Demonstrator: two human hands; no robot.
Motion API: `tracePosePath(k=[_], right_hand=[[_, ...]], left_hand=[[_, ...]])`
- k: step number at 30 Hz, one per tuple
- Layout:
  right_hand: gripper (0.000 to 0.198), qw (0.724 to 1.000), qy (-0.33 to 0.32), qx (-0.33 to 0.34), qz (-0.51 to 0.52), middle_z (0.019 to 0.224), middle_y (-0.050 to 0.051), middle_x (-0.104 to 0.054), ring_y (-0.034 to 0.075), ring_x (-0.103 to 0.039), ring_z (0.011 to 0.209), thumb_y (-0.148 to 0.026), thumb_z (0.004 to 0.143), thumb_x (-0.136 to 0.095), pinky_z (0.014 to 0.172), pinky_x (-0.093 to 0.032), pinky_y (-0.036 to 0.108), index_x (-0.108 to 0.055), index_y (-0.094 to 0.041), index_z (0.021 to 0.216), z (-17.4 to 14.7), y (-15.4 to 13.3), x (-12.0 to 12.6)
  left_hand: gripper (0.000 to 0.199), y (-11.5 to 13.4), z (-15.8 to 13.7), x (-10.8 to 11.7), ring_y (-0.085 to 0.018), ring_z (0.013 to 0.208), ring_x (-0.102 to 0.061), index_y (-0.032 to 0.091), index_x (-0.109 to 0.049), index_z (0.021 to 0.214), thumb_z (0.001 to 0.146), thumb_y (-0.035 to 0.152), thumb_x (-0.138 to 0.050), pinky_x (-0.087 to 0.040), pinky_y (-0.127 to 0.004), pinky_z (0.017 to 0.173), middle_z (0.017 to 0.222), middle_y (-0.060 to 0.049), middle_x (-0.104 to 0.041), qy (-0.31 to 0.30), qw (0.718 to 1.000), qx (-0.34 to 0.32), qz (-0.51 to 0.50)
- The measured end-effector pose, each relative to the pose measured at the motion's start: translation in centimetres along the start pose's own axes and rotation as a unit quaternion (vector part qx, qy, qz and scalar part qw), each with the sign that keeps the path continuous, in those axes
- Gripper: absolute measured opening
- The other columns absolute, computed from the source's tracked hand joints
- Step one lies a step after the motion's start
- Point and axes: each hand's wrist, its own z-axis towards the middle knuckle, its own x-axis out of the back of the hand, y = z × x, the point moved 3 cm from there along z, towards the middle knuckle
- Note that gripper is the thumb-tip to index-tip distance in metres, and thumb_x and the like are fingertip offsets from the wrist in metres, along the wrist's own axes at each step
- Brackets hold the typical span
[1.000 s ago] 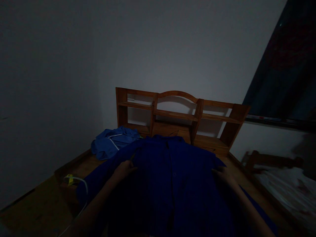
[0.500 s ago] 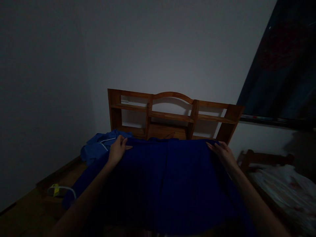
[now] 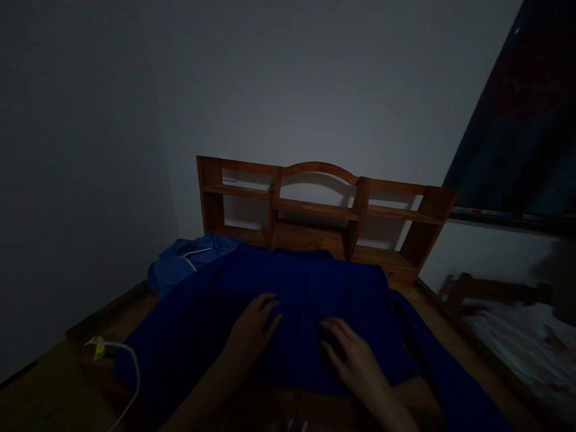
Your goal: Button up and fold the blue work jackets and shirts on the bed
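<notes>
A dark blue long-sleeved garment (image 3: pixel 279 282), perhaps a shirt or jacket, lies spread on a wooden bed. Its collar end points towards the headboard, and one sleeve hangs out at each side. Over its left half is my left hand (image 3: pixel 254 324), fingers apart and holding nothing. My right hand (image 3: pixel 348 348) is over the lower right half, also with spread fingers and nothing in them. Whether the fingertips touch the cloth is hard to tell in the dim light. At the far left, a lighter blue garment (image 3: pixel 189 258) with white piping lies crumpled, partly under the dark one.
Behind the bed stands a wooden headboard (image 3: pixel 315 210) with open shelves, against a pale wall. A white cable (image 3: pixel 132 360) with a yellow tag hangs at the left edge. At right, a second bed has pale bedding (image 3: pixel 526 342); a dark curtain (image 3: pixel 517 132) hangs above.
Both hands have let go of the dark blue garment's far edge. They have drawn back and inward, and the cloth now lies flat with its right sleeve stretched out.
</notes>
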Motion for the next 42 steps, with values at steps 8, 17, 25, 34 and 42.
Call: tracePosePath(k=[8,17,25,34,42], right_hand=[[0.024,0.998,0.004,-0.018,0.065,0.106,0.005,-0.054,0.018,-0.052,0.100,-0.022,0.086,-0.052,0.088,-0.043,0.032,-0.058,-0.025,0.109,-0.7,-2.5,-4.7],[0.024,0.993,0.038,-0.058,0.095,0.101,0.006,-0.053,0.019,-0.052,0.097,-0.025,0.088,-0.048,0.085,-0.043,0.031,-0.059,-0.022,0.110,-0.5,-1.4,-6.1],[0.051,0.961,0.071,-0.142,0.226,0.097,0.006,-0.048,0.016,-0.051,0.086,-0.032,0.080,-0.058,0.081,-0.043,0.029,-0.048,-0.021,0.129,0.0,0.9,-6.5],[0.061,0.799,0.097,-0.316,0.502,0.077,-0.002,-0.041,0.007,-0.042,0.063,-0.036,0.061,-0.075,0.060,-0.037,0.020,-0.058,-0.017,0.117,-0.4,3.8,-4.8],[0.033,0.907,0.101,-0.294,0.286,0.061,-0.003,-0.046,0.010,-0.042,0.054,-0.029,0.066,-0.065,0.051,-0.031,0.022,-0.067,-0.012,0.094,1.4,4.6,-6.6]], left_hand=[[0.024,5.8,-7.8,-5.3,-0.019,0.093,-0.061,0.023,-0.064,0.099,0.089,0.022,-0.042,-0.051,-0.030,0.081,0.099,-0.006,-0.065,0.021,0.999,0.036,-0.013],[0.032,7.0,-9.8,-5.3,-0.029,0.111,-0.050,0.014,-0.055,0.112,0.083,0.010,-0.042,-0.043,-0.045,0.089,0.118,-0.015,-0.056,0.126,0.984,-0.075,0.104],[0.029,7.8,-6.8,-6.1,-0.023,0.103,-0.052,0.021,-0.049,0.115,0.091,0.032,-0.039,-0.040,-0.043,0.088,0.110,-0.009,-0.057,0.022,0.973,0.174,-0.149],[0.051,9.2,-4.3,-6.3,-0.022,0.101,-0.057,0.030,-0.033,0.136,0.088,0.046,-0.040,-0.041,-0.033,0.083,0.111,-0.008,-0.060,-0.044,0.922,0.275,-0.269],[0.033,7.9,-2.2,-7.7,-0.020,0.082,-0.061,0.032,-0.055,0.117,0.085,0.032,-0.047,-0.038,-0.026,0.066,0.097,-0.005,-0.066,-0.046,0.949,0.248,-0.190]])
